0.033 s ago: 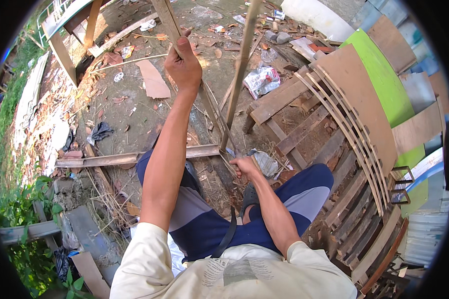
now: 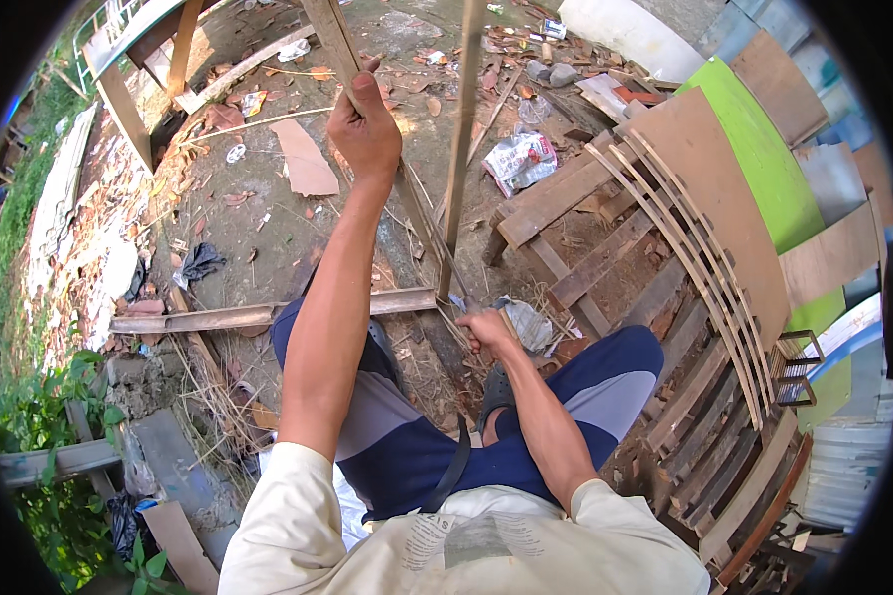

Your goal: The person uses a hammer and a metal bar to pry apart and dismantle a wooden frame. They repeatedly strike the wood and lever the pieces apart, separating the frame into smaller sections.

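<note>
A: Gripping first: the left hand [image 2: 364, 127] is raised far out, its fingers [image 2: 352, 99] curled tight around a long thin wooden strip [image 2: 417, 213] that slants down toward the person's lap

B: And the right hand [image 2: 486, 329]?

A: Low, just above the knees, fingers closed in a fist around the lower end of that strip. I cannot tell exactly what sits inside the fist; it may be pinching a second piece as well

B: What second piece?

A: A pale bamboo pole [image 2: 461, 129] stands nearly upright just right of the left hand and comes down to the right hand. The strip and the pole meet close to that fist

B: What lies around them?

A: Under the hands are the person's dark blue shorts [image 2: 605, 382], and a sandal [image 2: 493, 392] shows between the knees. On the dirt ground [image 2: 268, 228] a long weathered plank [image 2: 268, 315] lies crosswise just beyond the knees. Farther out there is a flat piece of cardboard [image 2: 306, 159], a crumpled plastic bag [image 2: 519, 159] and a dark rag [image 2: 198, 263]. To the right, curved wooden slats [image 2: 704, 258] lean over stacked boards, with a bright green panel [image 2: 764, 159] behind them
</note>
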Motion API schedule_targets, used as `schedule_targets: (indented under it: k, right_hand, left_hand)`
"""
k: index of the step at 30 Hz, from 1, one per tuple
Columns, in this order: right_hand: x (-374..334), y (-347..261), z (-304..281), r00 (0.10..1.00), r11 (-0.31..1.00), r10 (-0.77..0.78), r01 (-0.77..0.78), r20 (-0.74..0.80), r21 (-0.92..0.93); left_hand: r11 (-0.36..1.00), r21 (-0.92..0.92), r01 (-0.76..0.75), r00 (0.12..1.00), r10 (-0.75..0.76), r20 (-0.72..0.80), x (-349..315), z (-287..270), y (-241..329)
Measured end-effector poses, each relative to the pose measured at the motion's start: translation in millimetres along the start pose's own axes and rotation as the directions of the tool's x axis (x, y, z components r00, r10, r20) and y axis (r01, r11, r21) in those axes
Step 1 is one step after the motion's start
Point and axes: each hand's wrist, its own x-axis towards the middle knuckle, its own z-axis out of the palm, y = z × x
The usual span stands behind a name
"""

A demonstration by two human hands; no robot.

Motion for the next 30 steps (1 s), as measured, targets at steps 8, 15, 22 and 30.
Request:
schedule_targets:
  k: [8, 15, 22, 30]
  right_hand:
    - [-41.4, -75.8, 31.9, 0.854, 0.806, -0.483, 0.349, -0.19, -0.479]
    - [30.0, 82.1, -20.0, 0.923, 0.851, 0.146, -0.3, -0.356, -0.431]
    - [38.0, 82.6, -1.4, 0.915, 0.962, 0.002, -0.111, -0.403, -0.248]
    - [-62.9, -80.7, -8.1, 0.857, 0.825, -0.483, 0.377, -0.179, -0.422]
  left_hand:
    - [1.0, -0.015, -0.024, 0.999, 0.023, -0.022, 5.2, -4.2, 1.6]
    - [1.0, -0.004, -0.007, 0.995, 0.007, -0.096, 14.2, -15.1, -8.0]
    - [1.0, 0.009, -0.014, 1.0, 0.014, -0.012, 19.7, -18.3, -5.4]
    - [0.977, -0.104, 0.187, 0.982, -0.19, -0.022, 26.7, -16.8, -16.0]
